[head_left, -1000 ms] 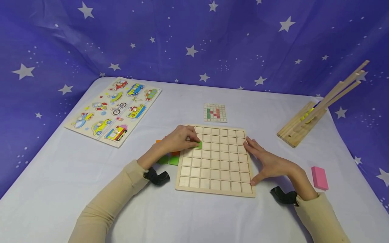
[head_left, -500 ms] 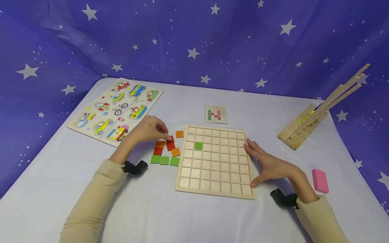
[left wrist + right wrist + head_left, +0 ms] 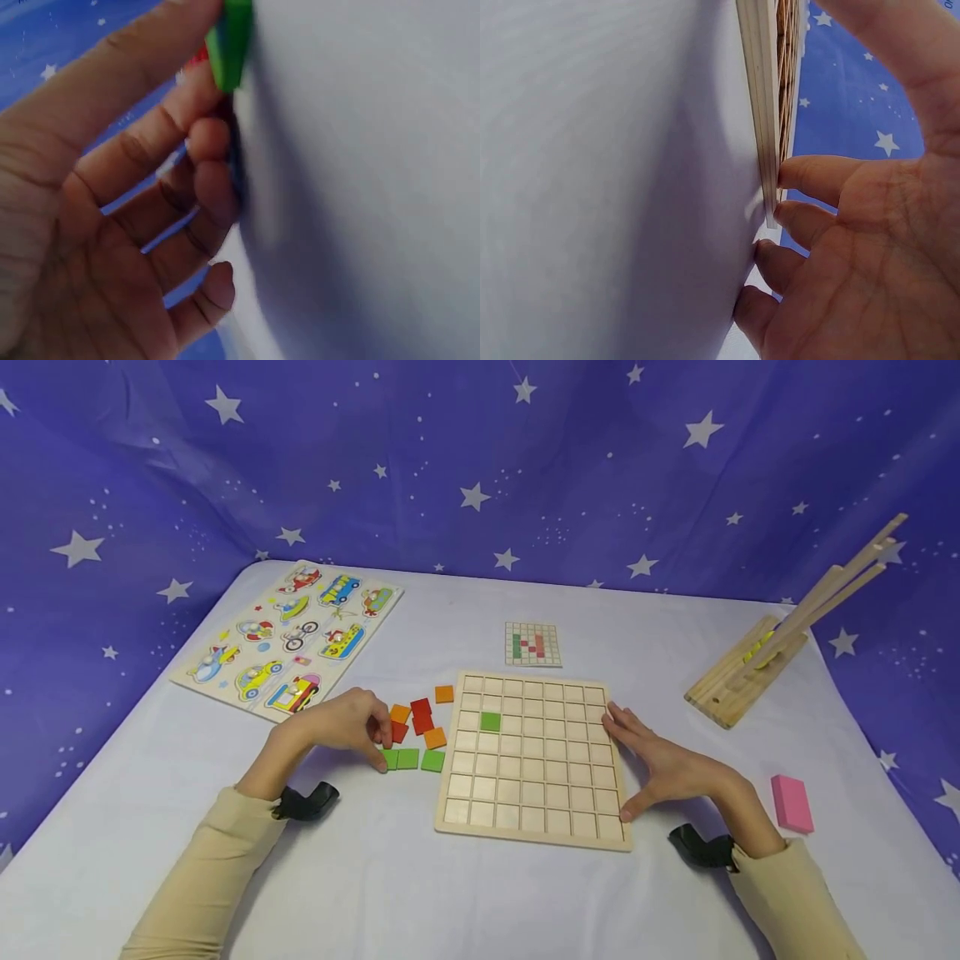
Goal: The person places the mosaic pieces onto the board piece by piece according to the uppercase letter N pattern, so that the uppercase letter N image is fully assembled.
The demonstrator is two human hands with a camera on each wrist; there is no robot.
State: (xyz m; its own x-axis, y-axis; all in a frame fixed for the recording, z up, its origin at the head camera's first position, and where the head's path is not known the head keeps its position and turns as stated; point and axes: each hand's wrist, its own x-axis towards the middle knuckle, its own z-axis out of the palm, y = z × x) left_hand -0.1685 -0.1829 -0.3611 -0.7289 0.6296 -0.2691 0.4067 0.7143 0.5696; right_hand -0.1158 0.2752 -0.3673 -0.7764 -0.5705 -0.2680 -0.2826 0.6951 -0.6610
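In the head view my left hand [image 3: 345, 722] has its thumb and a finger at the two sides of the leftmost green tile [image 3: 391, 760], which touches a second green tile [image 3: 408, 759]. The left wrist view shows the green tile [image 3: 231, 45] at the thumb and fingertips of the left hand [image 3: 127, 180]. A wooden grid board [image 3: 532, 768] holds one green tile [image 3: 491, 722] near its upper left. Spread along the board's right edge, the right hand [image 3: 667, 768] touches it; the right wrist view shows fingertips of that hand [image 3: 855, 247] on the board's edge [image 3: 763, 120].
Red tiles [image 3: 422, 717] and orange tiles [image 3: 444, 694] lie left of the board. Behind it is a small pattern card [image 3: 532, 644]. A vehicle puzzle [image 3: 281, 635] lies back left; a wooden stand [image 3: 727, 693] and a pink block [image 3: 792, 803] are at the right.
My left hand has left the green tile on the board, passed over the red tiles and come down to the leftmost loose green tile, now closer to its neighbour. The right hand has stayed put.
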